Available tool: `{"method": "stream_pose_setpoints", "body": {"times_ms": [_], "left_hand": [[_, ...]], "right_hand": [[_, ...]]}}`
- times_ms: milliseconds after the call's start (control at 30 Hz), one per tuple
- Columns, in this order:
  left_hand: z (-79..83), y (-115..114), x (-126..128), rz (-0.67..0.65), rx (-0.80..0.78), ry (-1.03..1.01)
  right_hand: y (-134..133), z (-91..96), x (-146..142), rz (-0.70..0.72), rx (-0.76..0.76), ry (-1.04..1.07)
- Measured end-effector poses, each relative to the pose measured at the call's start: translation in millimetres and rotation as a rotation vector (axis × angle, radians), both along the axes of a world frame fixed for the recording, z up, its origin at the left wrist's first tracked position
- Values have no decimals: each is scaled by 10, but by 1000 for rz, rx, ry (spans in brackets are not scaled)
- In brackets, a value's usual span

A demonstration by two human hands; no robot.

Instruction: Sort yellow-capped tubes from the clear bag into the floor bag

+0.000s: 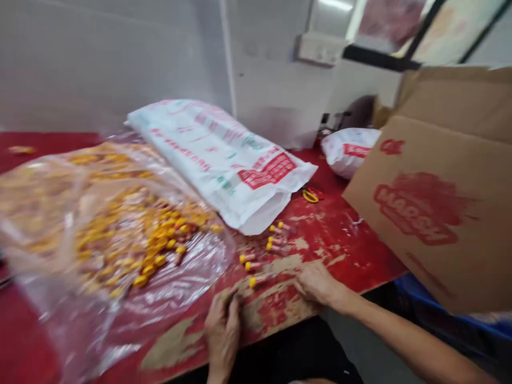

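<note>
My left hand [224,325] rests at the near edge of the red table, its thumb apart from the bent fingers, and I see nothing held in it. To its right, my right hand [318,282] lies low on the table with the fingers curled in; blur and the hand itself hide whatever they may hold. Between and beyond the hands lie several small clear tubes with yellow caps [253,265], pinkish inside, in a loose row. At the left, a clear plastic bag [200,272] is spread out, with many similar yellow-capped tubes [160,242] in it.
A white printed sack [224,154] lies behind the tubes, with yellow-handled scissors [310,196] near its corner. A large cardboard box [432,213] stands tilted at the right. Behind it is another white bag [348,152]. The worn red table [348,240] meets a grey wall [120,64].
</note>
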State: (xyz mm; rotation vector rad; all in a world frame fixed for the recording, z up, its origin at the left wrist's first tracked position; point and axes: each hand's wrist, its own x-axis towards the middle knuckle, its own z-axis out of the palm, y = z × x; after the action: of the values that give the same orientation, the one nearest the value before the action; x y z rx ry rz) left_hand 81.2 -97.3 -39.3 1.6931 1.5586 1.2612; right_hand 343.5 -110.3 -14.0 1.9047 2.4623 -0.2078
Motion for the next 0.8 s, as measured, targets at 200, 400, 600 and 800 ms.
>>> {"method": "stream_pose_setpoints", "body": {"times_ms": [200, 400, 600, 800], "left_hand": [[44, -38, 69, -3, -17, -68], [147, -14, 148, 59, -59, -183], [295, -244, 253, 106, -446, -745], [432, -529, 409, 21, -587, -1205]], "right_hand": [[15, -68, -96, 13, -139, -196], [3, 40, -79, -8, -113, -210], [-103, -7, -281, -42, 63, 377], [-260, 82, -1016, 108, 297, 832]]}}
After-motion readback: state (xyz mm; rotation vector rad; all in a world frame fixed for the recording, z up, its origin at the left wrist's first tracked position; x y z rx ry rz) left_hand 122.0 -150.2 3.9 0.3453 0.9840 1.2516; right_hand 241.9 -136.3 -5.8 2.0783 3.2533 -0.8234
